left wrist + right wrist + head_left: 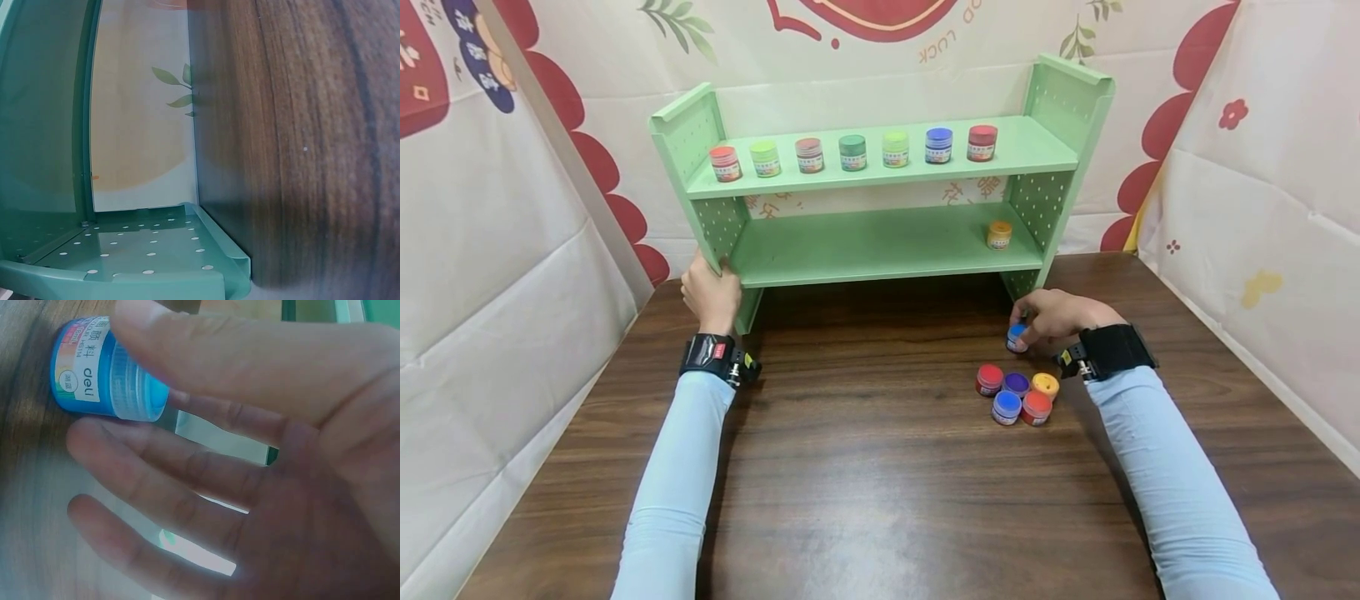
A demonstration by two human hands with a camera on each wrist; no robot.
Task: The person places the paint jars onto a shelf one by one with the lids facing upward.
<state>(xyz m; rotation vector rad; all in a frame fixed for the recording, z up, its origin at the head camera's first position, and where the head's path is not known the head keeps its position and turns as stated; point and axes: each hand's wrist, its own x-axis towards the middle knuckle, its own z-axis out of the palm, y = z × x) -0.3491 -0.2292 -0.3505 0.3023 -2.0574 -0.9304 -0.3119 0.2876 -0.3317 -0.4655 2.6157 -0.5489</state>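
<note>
My right hand (1054,318) pinches a blue paint jar (1017,338) between thumb and fingers, low over the table near the shelf's right leg. In the right wrist view that paint jar (94,369) shows a white label and a clear lid rim. My left hand (711,293) grips the left side panel of the green two-tier shelf (865,246); its fingertips are partly hidden behind the panel. The left wrist view shows the perforated side panel (144,250), not the hand. Just in front of my right hand stand a red jar (989,379), a purple jar (1017,384) and several others.
A row of several paint jars (852,152) lines the upper tier. One yellow-orange jar (999,235) stands at the right of the lower tier. The brown wooden table (850,467) meets a printed cloth backdrop (880,75) behind and at both sides.
</note>
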